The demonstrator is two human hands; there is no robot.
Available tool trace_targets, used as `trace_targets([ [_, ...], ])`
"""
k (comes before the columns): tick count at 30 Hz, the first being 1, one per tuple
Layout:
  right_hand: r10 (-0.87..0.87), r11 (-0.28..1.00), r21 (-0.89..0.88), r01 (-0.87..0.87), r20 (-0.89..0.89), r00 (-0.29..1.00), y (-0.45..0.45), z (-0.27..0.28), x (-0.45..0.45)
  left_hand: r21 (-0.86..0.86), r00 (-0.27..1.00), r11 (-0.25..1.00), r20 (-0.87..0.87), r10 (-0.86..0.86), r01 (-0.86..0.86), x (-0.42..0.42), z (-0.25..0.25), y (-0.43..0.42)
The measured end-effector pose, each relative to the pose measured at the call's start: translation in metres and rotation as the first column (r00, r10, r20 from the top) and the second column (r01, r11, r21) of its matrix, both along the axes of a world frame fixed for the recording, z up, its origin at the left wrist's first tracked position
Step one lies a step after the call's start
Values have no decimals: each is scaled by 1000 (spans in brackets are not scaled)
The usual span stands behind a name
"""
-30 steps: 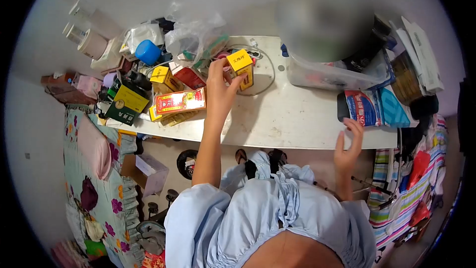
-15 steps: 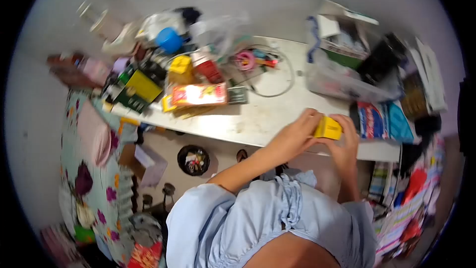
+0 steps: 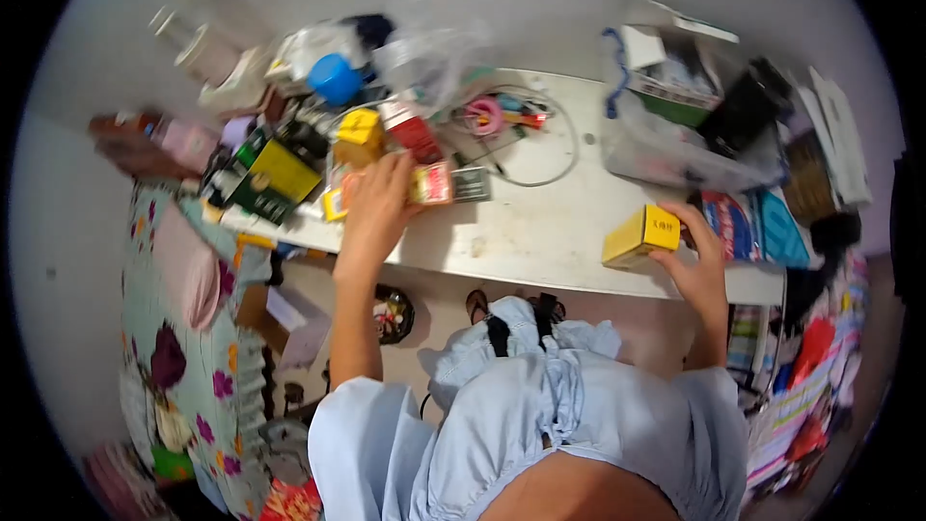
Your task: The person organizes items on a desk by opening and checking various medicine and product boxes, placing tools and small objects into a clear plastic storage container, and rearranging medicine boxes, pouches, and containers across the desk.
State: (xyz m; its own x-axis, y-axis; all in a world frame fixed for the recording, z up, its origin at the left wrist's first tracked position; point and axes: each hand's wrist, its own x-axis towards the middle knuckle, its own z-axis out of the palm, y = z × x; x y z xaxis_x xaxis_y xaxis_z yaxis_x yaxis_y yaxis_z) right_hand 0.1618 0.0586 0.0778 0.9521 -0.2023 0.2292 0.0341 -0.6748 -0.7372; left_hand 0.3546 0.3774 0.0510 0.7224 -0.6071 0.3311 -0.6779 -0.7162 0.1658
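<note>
My right hand [image 3: 696,256] has its thumb and fingers on a yellow box [image 3: 640,235] near the front edge of the white table [image 3: 540,232]. Further left, my left hand [image 3: 378,195] is wrapped over a red and orange box [image 3: 431,183], hiding its middle. Around the left hand are a yellow-topped box [image 3: 359,135], a red and white box [image 3: 410,130], a small dark green box [image 3: 472,184] and a green and yellow box [image 3: 281,179].
A clear plastic bin [image 3: 656,150] holds an open carton and a black cylinder [image 3: 748,108]. A cable [image 3: 576,135] loops beside a pink ring [image 3: 483,117]. A blue lid [image 3: 335,79] and plastic bag [image 3: 434,63] are at the back left. A waste bin [image 3: 394,315] stands on the floor.
The yellow box went from the left pile to the right side, passing between both hands. My left hand let go of it and moved back left onto the red and orange box.
</note>
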Motion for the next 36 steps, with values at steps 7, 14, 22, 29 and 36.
trace_targets([
  [7,-97,995,42,89,578,810,-50,69,18,-43,991,999,133,26,-21,-14,25,2],
  [14,64,992,-126,-22,347,936,-74,71,84,-482,991,870,-16,-129,105,-25,42,-13],
  [22,100,899,-429,-88,4,995,-74,48,89,-941,748,330,-165,-643,77,-34,38,-88],
  [29,247,961,-186,-203,258,934,-20,102,61,-755,857,600,-102,-505,263,-54,87,-175],
  [36,68,997,-58,-48,423,904,-26,113,53,-745,884,561,82,-460,361,-64,105,-218],
])
